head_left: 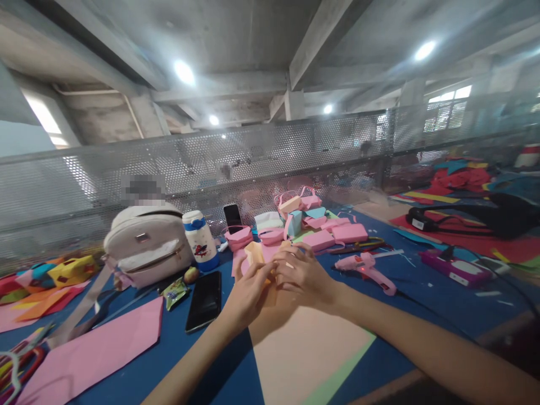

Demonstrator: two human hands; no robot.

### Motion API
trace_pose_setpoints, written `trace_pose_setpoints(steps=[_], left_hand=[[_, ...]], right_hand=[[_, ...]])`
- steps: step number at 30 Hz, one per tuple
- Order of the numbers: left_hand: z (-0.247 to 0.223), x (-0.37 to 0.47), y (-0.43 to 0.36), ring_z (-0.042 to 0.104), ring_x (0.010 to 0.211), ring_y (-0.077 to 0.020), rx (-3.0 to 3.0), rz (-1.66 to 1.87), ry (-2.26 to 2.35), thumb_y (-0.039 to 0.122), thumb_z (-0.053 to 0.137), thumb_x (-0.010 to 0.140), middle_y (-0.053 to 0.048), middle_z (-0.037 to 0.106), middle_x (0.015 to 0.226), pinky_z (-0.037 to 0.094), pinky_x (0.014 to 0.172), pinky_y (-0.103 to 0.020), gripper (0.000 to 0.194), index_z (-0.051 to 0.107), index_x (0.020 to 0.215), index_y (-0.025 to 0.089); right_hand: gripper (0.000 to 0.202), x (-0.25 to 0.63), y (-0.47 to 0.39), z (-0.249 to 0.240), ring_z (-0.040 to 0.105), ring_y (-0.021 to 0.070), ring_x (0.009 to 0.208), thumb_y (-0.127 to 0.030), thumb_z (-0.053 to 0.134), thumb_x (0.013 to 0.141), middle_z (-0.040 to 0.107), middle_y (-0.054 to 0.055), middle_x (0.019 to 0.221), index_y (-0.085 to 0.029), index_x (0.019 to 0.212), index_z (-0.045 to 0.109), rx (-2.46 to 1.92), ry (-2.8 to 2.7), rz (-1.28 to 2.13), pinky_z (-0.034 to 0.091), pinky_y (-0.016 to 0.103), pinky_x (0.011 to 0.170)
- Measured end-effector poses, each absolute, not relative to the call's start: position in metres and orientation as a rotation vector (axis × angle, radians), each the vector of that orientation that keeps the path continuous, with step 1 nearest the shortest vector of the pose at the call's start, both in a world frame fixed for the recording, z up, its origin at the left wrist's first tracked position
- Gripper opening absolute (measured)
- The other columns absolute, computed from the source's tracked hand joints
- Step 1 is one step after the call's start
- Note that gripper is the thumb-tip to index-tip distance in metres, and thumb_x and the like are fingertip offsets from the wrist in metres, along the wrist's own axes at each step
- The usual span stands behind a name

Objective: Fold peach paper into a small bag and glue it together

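Both my hands meet over the middle of the table around a small folded piece of light orange paper (255, 252). My left hand (248, 289) grips its near left side, fingers curled. My right hand (304, 274) pinches the right side, its fingertips close to the left ones; the fingers hide much of the paper. Beneath them lies a large peach paper sheet (304, 351) over a green sheet (343, 371). Just beyond stand several small folded pink paper bags (318, 241) with thin handles. A pink hot glue gun (367, 270) rests to the right of my right hand.
Left of my hands are a black phone (203, 304), a snack packet (174, 293), a bottle (201, 243) and a light backpack (149, 247). A pink sheet (101, 343) and scissors (31, 363) lie nearer. At right, a purple power strip (455, 271) trails cables. A perforated metal screen (270, 163) borders the back.
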State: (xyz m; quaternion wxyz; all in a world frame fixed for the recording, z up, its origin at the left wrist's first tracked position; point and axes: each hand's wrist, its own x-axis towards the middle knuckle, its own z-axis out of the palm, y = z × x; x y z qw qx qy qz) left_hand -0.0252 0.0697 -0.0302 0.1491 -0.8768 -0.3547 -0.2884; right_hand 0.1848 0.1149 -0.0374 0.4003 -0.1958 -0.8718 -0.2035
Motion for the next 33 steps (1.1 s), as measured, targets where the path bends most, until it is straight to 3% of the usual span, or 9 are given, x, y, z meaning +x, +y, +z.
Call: trace_pose_setpoints(steps=[4,8,12,18,22,25,28,33], left_hand=[[-0.034,-0.029,0.073,0.063,0.106,-0.0216,-2.460,-0.769,-1.011,0.009,0.040,0.095,-0.007,0.071,0.106,0.005,0.117,-0.051,0.043,0.042,0.137,0.019],[-0.038,-0.030,0.075,0.064,0.104,-0.0224,-2.455,-0.720,-0.977,0.010,0.040,0.097,-0.008,0.073,0.103,0.007,0.117,-0.055,0.045,0.039,0.141,0.019],[-0.037,-0.029,0.074,0.064,0.106,-0.0223,-2.457,-0.718,-0.929,0.008,0.040,0.098,-0.006,0.074,0.102,0.007,0.116,-0.054,0.049,0.034,0.145,0.022],[-0.033,-0.029,0.069,0.066,0.102,-0.0187,-2.400,-0.809,-0.887,0.008,0.040,0.100,-0.002,0.074,0.097,0.006,0.117,-0.050,0.039,0.045,0.136,0.024],[-0.031,-0.034,0.071,0.060,0.117,-0.0241,-2.304,-0.971,-0.975,0.022,0.054,0.097,-0.011,0.067,0.122,0.020,0.115,-0.050,0.036,0.048,0.133,0.023],[-0.034,-0.038,0.077,0.047,0.133,-0.0328,-2.275,-1.028,-1.047,0.036,0.066,0.090,-0.019,0.051,0.142,0.033,0.110,-0.052,0.060,0.041,0.143,0.021],[-0.044,-0.042,0.083,0.046,0.136,-0.0326,-2.361,-1.101,-1.103,0.038,0.070,0.087,-0.018,0.047,0.147,0.043,0.107,-0.050,0.075,0.032,0.150,0.025],[-0.059,-0.043,0.085,0.054,0.131,-0.0282,-2.491,-1.238,-1.099,0.031,0.065,0.092,-0.014,0.051,0.146,0.052,0.101,-0.042,0.058,0.043,0.145,0.030]], right_hand=[[0.025,0.186,0.115,-0.037,0.051,0.0228,0.124,-0.035,0.064,0.094,0.067,0.006,0.124,-0.024,0.116,0.064,-0.461,-2.246,-0.559,0.020,0.042,0.112],[0.015,0.185,0.115,-0.036,0.052,0.0219,0.124,-0.030,0.058,0.098,0.070,0.005,0.120,-0.023,0.107,0.067,-0.433,-2.243,-0.620,0.019,0.042,0.113],[0.010,0.182,0.113,-0.036,0.057,0.0230,0.111,-0.026,0.058,0.097,0.074,0.003,0.104,-0.023,0.097,0.068,-0.471,-2.260,-0.592,0.024,0.044,0.111],[0.009,0.179,0.115,-0.044,0.058,0.0203,0.091,-0.022,0.065,0.092,0.073,-0.001,0.085,-0.023,0.085,0.069,-0.453,-2.273,-0.460,0.033,0.042,0.101],[0.012,0.180,0.116,-0.046,0.056,0.0182,0.083,-0.022,0.069,0.090,0.072,-0.003,0.077,-0.024,0.078,0.071,-0.502,-2.252,-0.324,0.033,0.040,0.097],[0.007,0.181,0.116,-0.045,0.056,0.0187,0.084,-0.025,0.075,0.086,0.071,-0.002,0.077,-0.025,0.079,0.072,-0.562,-2.187,-0.214,0.033,0.041,0.094],[0.006,0.181,0.117,-0.044,0.057,0.0203,0.090,-0.024,0.079,0.082,0.072,-0.001,0.080,-0.025,0.079,0.073,-0.602,-2.132,-0.138,0.031,0.042,0.095],[0.008,0.180,0.118,-0.045,0.058,0.0204,0.090,-0.022,0.078,0.083,0.073,-0.002,0.081,-0.025,0.078,0.072,-0.656,-2.062,-0.024,0.029,0.044,0.095]])
